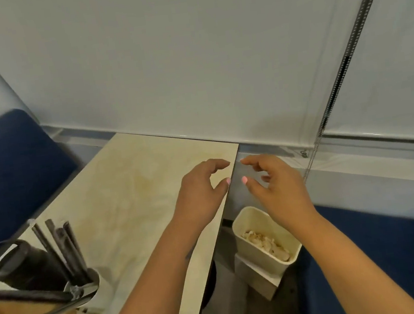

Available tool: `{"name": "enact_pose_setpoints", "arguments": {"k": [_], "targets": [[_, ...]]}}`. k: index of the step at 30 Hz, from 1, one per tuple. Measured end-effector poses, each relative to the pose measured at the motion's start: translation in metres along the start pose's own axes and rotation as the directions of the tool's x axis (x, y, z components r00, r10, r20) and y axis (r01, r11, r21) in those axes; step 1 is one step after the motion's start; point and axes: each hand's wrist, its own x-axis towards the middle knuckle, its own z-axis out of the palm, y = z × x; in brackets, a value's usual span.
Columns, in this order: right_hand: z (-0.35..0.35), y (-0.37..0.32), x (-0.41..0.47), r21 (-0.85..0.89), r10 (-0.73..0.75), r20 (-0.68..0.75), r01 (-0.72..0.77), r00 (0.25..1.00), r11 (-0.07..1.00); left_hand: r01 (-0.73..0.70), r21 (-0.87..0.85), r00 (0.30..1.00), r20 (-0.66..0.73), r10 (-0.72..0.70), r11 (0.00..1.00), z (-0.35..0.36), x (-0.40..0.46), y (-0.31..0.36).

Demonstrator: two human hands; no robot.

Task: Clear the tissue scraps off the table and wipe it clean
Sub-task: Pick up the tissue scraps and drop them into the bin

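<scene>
A pale marbled table point(127, 201) runs from the lower left toward the far wall. My left hand point(202, 191) hovers over its right edge, fingers loosely curved, holding nothing. My right hand point(272, 185) hangs just past that edge, fingers also relaxed and empty, fingertips facing the left hand. Below my right hand, on the floor beside the table, stands a cream bin point(243, 223) with crumpled tissue scraps point(265, 245) inside. No scraps show on the visible tabletop.
At the table's near left stand a cup of dark straws point(65, 252), a black bottle point(22, 265) and a tan tray point(16, 313). Blue seats lie to the left point(9, 167) and right point(386, 246). A blind with a bead chain point(333, 87) covers the wall.
</scene>
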Motion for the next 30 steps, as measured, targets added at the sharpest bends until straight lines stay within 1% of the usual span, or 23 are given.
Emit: {"name": "enact_pose_setpoints", "arguments": {"k": [6, 10, 14, 17, 20, 22, 27, 30], "targets": [[0.023, -0.046, -0.004, 0.057, -0.089, 0.044, 0.086, 0.995, 0.995, 0.040, -0.011, 0.989, -0.140, -0.042, 0.999, -0.053, -0.031, 0.000], [0.048, -0.081, -0.007, 0.098, -0.160, 0.071, 0.153, 0.985, 0.983, 0.072, 0.039, 0.972, -0.228, -0.061, 0.997, -0.094, -0.055, -0.003], [0.078, -0.124, -0.019, 0.129, -0.254, 0.116, 0.239, 0.960, 0.962, 0.120, 0.052, 0.945, -0.311, -0.098, 0.991, -0.144, -0.088, -0.011], [0.102, -0.159, -0.035, 0.194, -0.320, 0.132, 0.292, 0.938, 0.936, 0.157, 0.080, 0.924, -0.365, -0.118, 0.984, -0.179, -0.119, -0.019], [0.123, -0.194, -0.058, 0.265, -0.371, 0.145, 0.326, 0.917, 0.908, 0.220, 0.094, 0.893, -0.420, -0.162, 0.971, -0.212, -0.156, -0.026], [0.138, -0.216, -0.077, 0.306, -0.399, 0.170, 0.336, 0.901, 0.891, 0.262, 0.074, 0.870, -0.450, -0.203, 0.962, -0.232, -0.183, -0.032], [0.182, -0.267, -0.128, 0.335, -0.413, 0.293, 0.312, 0.862, 0.889, 0.364, 0.046, 0.796, -0.533, -0.285, 0.930, -0.276, -0.258, -0.050], [0.213, -0.287, -0.160, 0.342, -0.448, 0.373, 0.328, 0.813, 0.881, 0.428, 0.048, 0.754, -0.569, -0.327, 0.903, -0.300, -0.306, -0.066]]}}
